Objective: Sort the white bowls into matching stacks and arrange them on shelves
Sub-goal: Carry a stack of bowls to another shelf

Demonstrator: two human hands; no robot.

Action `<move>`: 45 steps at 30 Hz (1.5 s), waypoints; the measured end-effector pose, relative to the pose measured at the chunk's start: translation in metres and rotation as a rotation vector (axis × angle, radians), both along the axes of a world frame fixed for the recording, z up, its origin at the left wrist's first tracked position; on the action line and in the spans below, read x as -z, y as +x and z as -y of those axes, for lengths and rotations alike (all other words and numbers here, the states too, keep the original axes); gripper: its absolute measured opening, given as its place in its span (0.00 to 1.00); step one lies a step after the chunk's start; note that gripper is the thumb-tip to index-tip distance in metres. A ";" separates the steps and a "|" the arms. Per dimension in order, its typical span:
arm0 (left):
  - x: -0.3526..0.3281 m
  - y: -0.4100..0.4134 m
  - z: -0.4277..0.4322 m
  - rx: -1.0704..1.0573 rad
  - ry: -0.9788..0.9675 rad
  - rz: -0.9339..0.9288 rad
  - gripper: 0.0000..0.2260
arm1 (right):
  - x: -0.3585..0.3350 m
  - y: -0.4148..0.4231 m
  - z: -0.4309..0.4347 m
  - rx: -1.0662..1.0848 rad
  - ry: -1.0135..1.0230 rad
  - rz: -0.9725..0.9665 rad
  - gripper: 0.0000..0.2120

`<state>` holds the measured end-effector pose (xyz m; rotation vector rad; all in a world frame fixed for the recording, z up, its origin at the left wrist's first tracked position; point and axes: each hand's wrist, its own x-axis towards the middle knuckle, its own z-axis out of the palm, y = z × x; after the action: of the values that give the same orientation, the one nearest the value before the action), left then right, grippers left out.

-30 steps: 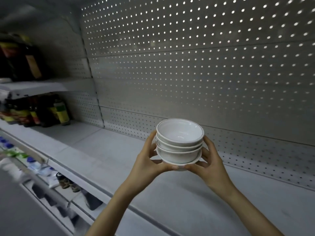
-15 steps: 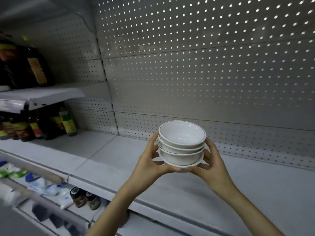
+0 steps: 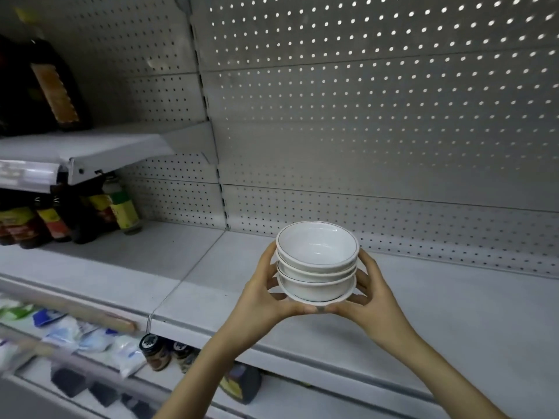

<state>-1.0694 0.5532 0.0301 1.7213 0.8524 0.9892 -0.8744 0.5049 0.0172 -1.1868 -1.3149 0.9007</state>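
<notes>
Lower level and straight onto the shelf (image 3: 423, 313) the stack of white bowls (image 3: 316, 267), held over it with left hand (image 3: 269, 300) and right hand (image 3: 375, 297) curled round its sides, before loosening either grip.

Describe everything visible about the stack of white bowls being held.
The stack of white bowls is three nested bowls, glossy like glazed ceramic, with thin dark lines near the rims; a wider, shallower rim flares at the bottom. It is upright, and the top bowl is empty. The left hand and right hand cup its sides, fingers spread, thumbs meeting under its base. It appears held above the grey shelf, before the perforated back panel.
</notes>
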 end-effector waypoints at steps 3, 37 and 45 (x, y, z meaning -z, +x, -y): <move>0.003 -0.009 -0.027 0.012 -0.004 -0.025 0.46 | 0.005 -0.007 -0.028 -0.015 -0.013 0.010 0.50; 0.091 -0.116 -0.323 0.063 -0.118 -0.275 0.51 | 0.088 -0.120 -0.313 -0.117 -0.232 0.086 0.56; 0.099 -0.118 -0.344 0.086 -0.148 -0.184 0.37 | 0.083 -0.128 -0.323 -0.086 -0.263 0.132 0.57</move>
<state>-1.1877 0.8973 -0.0691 1.7245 0.9372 0.7007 -1.0027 0.8284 -0.0662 -1.4207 -1.3923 1.0984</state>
